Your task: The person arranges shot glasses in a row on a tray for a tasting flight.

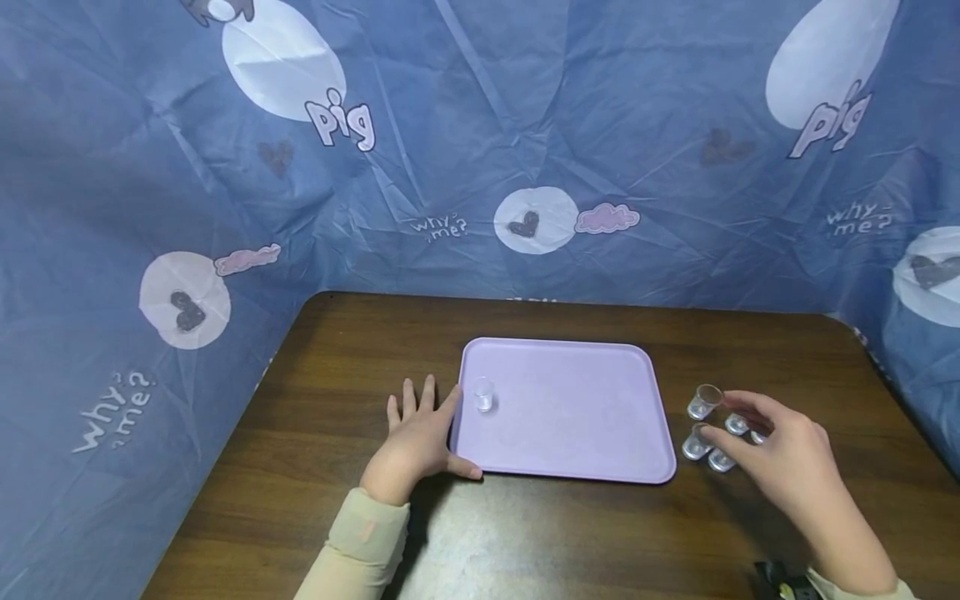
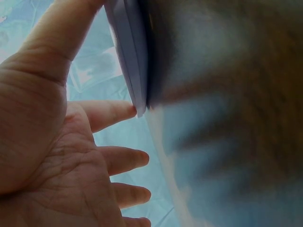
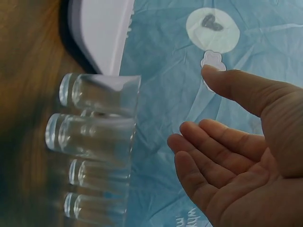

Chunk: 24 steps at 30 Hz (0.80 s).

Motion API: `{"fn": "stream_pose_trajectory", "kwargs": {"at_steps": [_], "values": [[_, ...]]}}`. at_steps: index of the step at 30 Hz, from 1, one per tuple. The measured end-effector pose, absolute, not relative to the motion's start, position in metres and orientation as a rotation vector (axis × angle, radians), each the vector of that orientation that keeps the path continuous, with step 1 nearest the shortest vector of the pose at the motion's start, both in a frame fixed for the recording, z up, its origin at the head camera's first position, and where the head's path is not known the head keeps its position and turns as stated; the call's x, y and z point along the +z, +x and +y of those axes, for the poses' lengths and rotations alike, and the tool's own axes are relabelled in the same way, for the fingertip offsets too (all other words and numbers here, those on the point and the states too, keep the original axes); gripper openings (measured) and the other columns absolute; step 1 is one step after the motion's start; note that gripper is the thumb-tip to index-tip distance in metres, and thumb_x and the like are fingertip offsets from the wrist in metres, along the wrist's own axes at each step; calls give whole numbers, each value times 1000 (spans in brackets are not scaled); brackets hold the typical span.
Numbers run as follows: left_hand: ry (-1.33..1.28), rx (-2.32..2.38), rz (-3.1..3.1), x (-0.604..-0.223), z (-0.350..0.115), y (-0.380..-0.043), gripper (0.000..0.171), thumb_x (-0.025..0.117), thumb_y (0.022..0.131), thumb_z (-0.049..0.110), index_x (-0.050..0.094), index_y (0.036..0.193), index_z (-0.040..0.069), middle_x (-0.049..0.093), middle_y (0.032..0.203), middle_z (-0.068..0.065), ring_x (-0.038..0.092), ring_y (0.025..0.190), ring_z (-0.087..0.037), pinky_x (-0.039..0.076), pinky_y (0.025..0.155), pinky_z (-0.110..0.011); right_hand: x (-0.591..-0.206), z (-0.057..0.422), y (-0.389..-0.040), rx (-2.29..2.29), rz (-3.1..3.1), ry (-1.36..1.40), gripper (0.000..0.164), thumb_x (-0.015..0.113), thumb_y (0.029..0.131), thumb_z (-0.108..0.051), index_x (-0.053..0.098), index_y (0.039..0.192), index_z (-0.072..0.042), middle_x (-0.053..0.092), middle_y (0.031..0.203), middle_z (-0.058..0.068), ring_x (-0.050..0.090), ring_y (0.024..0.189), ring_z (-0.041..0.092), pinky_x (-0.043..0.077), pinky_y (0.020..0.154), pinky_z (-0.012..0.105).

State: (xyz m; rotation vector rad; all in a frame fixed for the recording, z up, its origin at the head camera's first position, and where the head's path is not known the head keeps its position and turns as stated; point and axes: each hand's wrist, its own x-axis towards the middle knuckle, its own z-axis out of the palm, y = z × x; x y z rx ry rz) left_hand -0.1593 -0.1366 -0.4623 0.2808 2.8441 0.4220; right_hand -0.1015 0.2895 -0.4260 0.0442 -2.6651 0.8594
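Observation:
A lilac tray (image 1: 566,408) lies on the table, with one small clear glass (image 1: 484,397) standing near its left edge. My left hand (image 1: 416,446) is at the tray's left side, fingers spread, the thumb along the front left corner and the index finger along the side. Right of the tray several small clear glasses (image 1: 703,403) stand in a cluster. Over them is my right hand (image 1: 787,454), thumb and fingers apart. In the right wrist view, a gap shows between this hand (image 3: 236,156) and the upright glasses (image 3: 94,135); nothing is between its fingers.
The brown wooden table (image 1: 570,542) has a blue printed cloth (image 1: 465,150) hanging behind it and at both sides. A small black object (image 1: 783,579) shows by the right wrist at the bottom edge.

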Motion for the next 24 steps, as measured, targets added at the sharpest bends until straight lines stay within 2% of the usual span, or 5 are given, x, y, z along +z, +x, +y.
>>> {"fn": "stream_pose_trajectory", "kwargs": {"at_steps": [2,8,14,18,24], "values": [[284,423,2845,-462,-137,-159,131,94,55,61,32,161,14,14,163,-31,1,146,-57,2,112,-70,-427,292,-100,846,-2671,41,54,94,74,-27,72,115,0,74,106,18,70,92,39,43,70,14],[279,428,2839,-461,-137,-159,131,94,55,60,32,161,15,14,163,-30,2,146,-57,2,112,-70,-431,301,-97,784,-2691,32,55,95,72,-29,73,114,-2,75,104,15,66,85,21,43,69,22],[282,426,2838,-462,-137,-159,131,94,55,61,32,161,15,14,163,-30,1,146,-57,2,112,-70,-438,310,-93,769,-2752,40,55,94,72,-30,72,113,1,74,104,19,68,88,37,45,71,36],[285,423,2838,-462,-137,-160,131,94,56,60,32,161,14,14,163,-31,1,146,-57,2,112,-70,-443,315,-93,784,-2807,44,57,94,72,-31,72,112,3,73,101,21,69,87,40,48,72,52],[285,424,2837,-461,-137,-159,131,94,56,60,32,161,14,14,163,-31,1,146,-57,2,112,-70,-450,322,-95,797,-2916,35,59,93,73,-32,71,113,5,73,98,22,69,91,42,46,78,60]]}}
